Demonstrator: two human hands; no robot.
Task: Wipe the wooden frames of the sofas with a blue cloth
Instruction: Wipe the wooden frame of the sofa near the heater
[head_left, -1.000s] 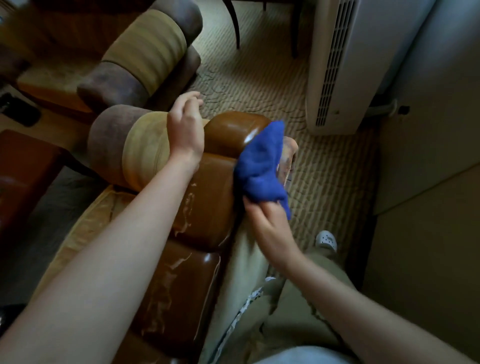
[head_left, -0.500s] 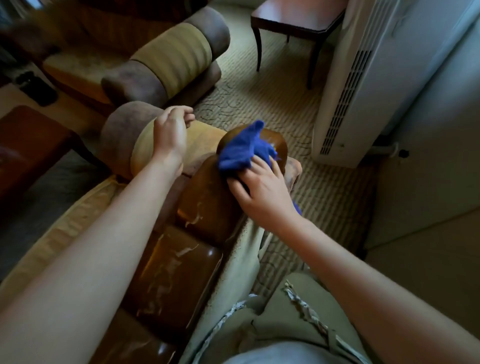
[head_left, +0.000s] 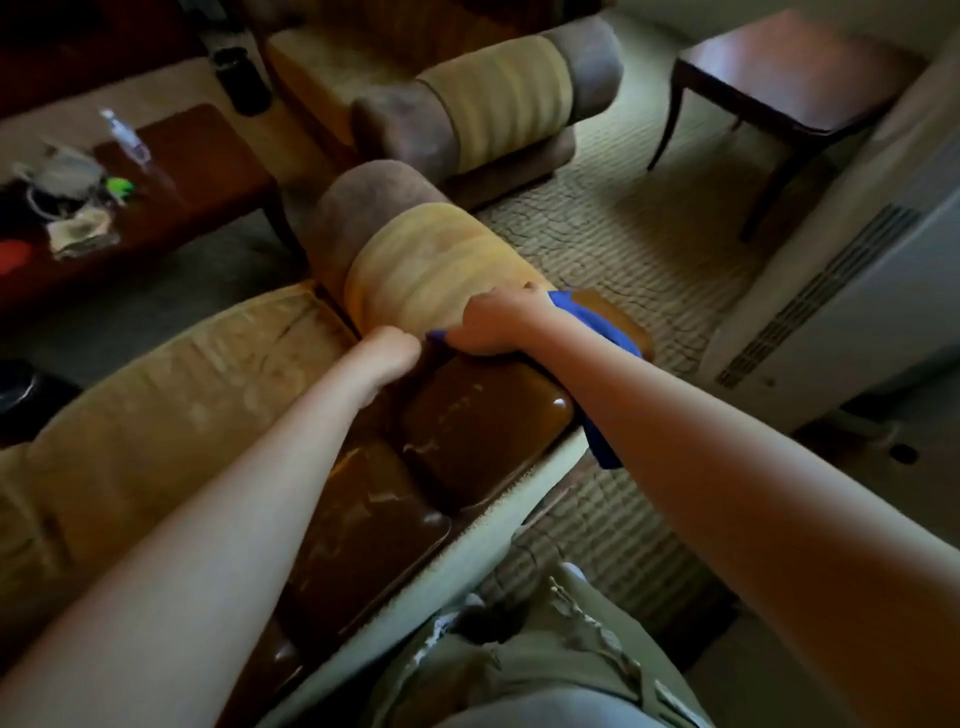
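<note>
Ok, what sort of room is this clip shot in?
Most likely a living room or lounge. The person leans over the wooden frame of a cushioned sofa, a second sofa stands across the carpet, and a low coffee table holds a bottle and odds and ends.

Glossy brown wooden sofa frame (head_left: 483, 415) runs centre, w/ yellow-brown cylindrical bolster cushion (head_left: 415, 260) at its far end. Blue cloth (head_left: 597, 322) on frame, under right hand (head_left: 498, 322); left hand (head_left: 387, 353) just left of it. Dark wooden bench (head_left: 197, 161) far left, white radiator unit (head_left: 831, 312) right.
</note>
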